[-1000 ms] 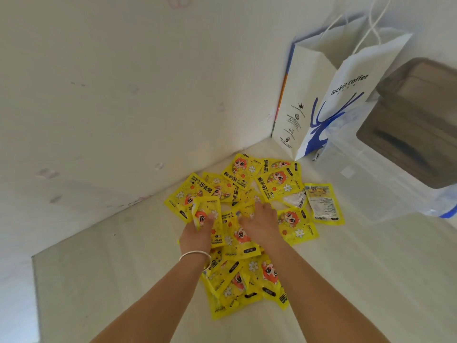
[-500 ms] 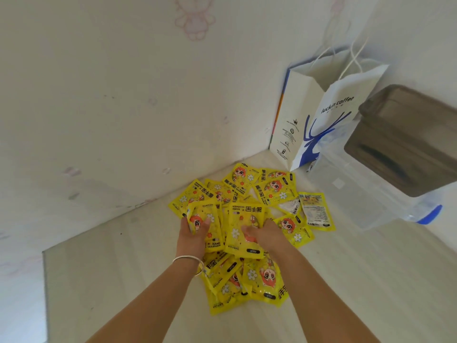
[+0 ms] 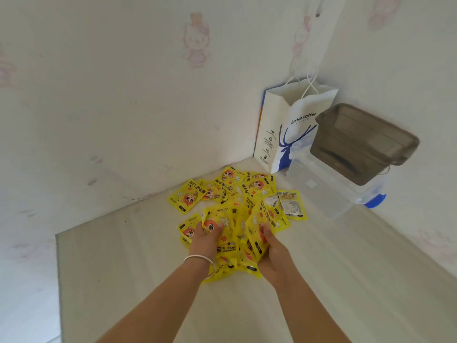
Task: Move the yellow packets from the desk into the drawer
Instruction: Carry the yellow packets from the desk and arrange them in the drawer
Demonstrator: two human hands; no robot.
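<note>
1. On the pale desk (image 3: 321, 280), seen from the head camera, we find the yellow packets (image 3: 237, 209) heaped in a loose pile near the corner where the two walls meet.
2. We see the left hand (image 3: 206, 240) at the pile's left side, its fingers curled into a bunch of packets and gripping them; a silver bangle (image 3: 199, 259) circles that wrist.
3. We see the right hand (image 3: 274, 251) at the pile's right side, fingers curled round the other edge of the same bunch, so both hands squeeze the near packets together between them.
4. Farther packets lie flat and spread on the desk toward the wall, untouched by either hand; one at the far right shows its printed back.
5. Behind the pile we note a white paper bag (image 3: 294, 129) with a blue deer print standing in the corner, and just beside it a clear plastic box (image 3: 329, 189) with a smoky lid (image 3: 363, 142) tilted up.
6. We cannot see any drawer.
</note>
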